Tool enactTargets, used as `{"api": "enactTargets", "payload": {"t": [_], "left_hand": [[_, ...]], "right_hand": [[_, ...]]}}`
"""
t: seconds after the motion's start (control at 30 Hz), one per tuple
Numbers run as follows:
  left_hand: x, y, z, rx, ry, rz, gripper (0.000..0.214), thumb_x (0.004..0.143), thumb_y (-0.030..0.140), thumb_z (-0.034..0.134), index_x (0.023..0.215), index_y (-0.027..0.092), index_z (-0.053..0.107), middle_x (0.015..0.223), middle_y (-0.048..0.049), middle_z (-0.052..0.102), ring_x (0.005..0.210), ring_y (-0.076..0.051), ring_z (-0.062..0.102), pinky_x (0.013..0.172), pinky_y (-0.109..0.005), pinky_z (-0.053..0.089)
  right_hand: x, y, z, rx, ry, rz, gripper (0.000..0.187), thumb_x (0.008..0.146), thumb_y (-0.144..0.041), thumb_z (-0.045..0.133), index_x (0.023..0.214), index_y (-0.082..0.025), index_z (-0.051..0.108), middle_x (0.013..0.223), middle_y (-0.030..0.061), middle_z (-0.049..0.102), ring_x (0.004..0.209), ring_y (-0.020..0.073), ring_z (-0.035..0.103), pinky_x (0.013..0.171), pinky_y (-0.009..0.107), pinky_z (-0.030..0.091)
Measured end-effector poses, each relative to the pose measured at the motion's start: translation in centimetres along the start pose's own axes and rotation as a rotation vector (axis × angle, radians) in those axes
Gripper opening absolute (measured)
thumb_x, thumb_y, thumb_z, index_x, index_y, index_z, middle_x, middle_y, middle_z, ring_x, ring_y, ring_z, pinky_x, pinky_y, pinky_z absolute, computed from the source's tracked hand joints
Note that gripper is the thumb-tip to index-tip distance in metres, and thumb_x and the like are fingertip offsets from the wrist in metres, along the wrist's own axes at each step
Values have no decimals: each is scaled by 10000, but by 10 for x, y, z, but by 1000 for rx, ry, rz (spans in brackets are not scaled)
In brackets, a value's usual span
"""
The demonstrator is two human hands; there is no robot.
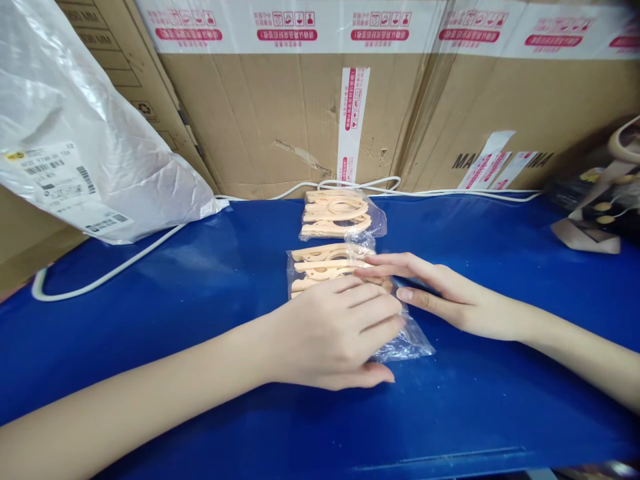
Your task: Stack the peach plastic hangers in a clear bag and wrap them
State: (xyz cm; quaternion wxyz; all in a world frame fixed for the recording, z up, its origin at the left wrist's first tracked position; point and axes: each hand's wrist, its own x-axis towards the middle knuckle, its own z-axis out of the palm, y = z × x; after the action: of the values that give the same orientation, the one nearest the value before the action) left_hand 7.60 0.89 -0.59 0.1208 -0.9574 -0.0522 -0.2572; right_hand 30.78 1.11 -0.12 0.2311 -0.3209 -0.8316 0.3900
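Two clear plastic bags of beige plastic hangers lie on the blue table (500,400). The nearer bag (325,263) is under both my hands. My left hand (335,333) lies flat on its near half with fingers stretched out to the right. My right hand (440,293) rests on the bag's right side, fingers extended leftward along the hangers and thumb on the plastic. The bag's loose open end (410,343) sticks out between my hands. The farther bag (340,215) sits untouched just behind.
Large cardboard boxes (280,120) with pink-printed tape form a wall at the back. A white plastic sack (75,133) with labels leans at the left. A white cable (125,260) runs along the table's back. A beige device (600,200) stands at far right.
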Motion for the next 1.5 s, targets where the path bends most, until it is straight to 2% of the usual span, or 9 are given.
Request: {"api": "enactTargets", "payload": {"t": [0.27,0.4,0.53,0.73,0.83,0.97,1.23,1.37,1.5], "left_hand": [[2,20,-1,291,29,91,163,890,146,503,850,97,653,849,-76,645,754,-194,613,647,-312,482],[2,21,-5,245,92,21,134,865,152,544,812,119,662,814,-50,647,719,-176,604,551,-286,455],[1,25,-7,231,271,-27,135,845,163,578,774,149,693,819,-30,656,725,-164,580,497,-275,453],[5,32,5,328,456,204,183,793,165,667,627,242,668,863,40,655,775,-101,552,382,-183,384],[12,30,-2,331,280,253,197,903,253,546,853,263,736,1036,30,681,870,-114,592,467,-174,472],[11,19,-21,270,65,233,412,948,367,487,1342,253,525,1444,22,450,1259,-201,487,967,-271,505],[-29,-19,-20,94,-237,-399,557,969,401,405,1458,142,337,1535,-118,282,1423,-268,249,1145,-444,294],[-41,-54,-10,-106,-255,-880,680,950,555,343,1472,125,282,1544,-149,244,1430,-291,219,1153,-504,235],[-40,-88,5,-351,-97,-1107,702,921,548,381,1460,108,287,1511,-147,325,1403,-266,294,1172,-452,201]], "right_hand": [[-2,-4,-1,-154,140,-37,339,972,-323,491,1309,-308,522,1334,1,557,1278,212,462,1103,401,345],[-2,-1,-8,-192,433,82,245,939,-395,547,1139,-257,579,884,15,685,806,172,631,767,319,521],[-2,2,-4,88,304,279,463,899,-486,577,1262,-226,456,667,-15,640,473,121,532,424,234,442],[-1,-11,19,590,299,360,856,819,-386,679,1475,-307,135,1078,63,673,811,230,694,581,318,595],[-2,-23,11,627,344,377,881,743,-270,732,1460,-304,222,1140,63,663,899,251,689,716,364,614],[-3,-39,-22,530,528,384,739,693,-201,724,1363,-350,449,1062,31,697,863,270,698,682,353,615],[18,-23,-97,404,944,426,287,845,-116,484,1058,-137,675,1146,132,671,898,254,672,683,426,508],[38,21,-119,369,839,282,164,846,-175,560,942,-81,655,1062,184,684,890,228,663,740,374,508],[69,50,-108,371,750,230,149,794,-209,609,930,-147,614,1008,125,699,880,203,658,817,344,523]]}}
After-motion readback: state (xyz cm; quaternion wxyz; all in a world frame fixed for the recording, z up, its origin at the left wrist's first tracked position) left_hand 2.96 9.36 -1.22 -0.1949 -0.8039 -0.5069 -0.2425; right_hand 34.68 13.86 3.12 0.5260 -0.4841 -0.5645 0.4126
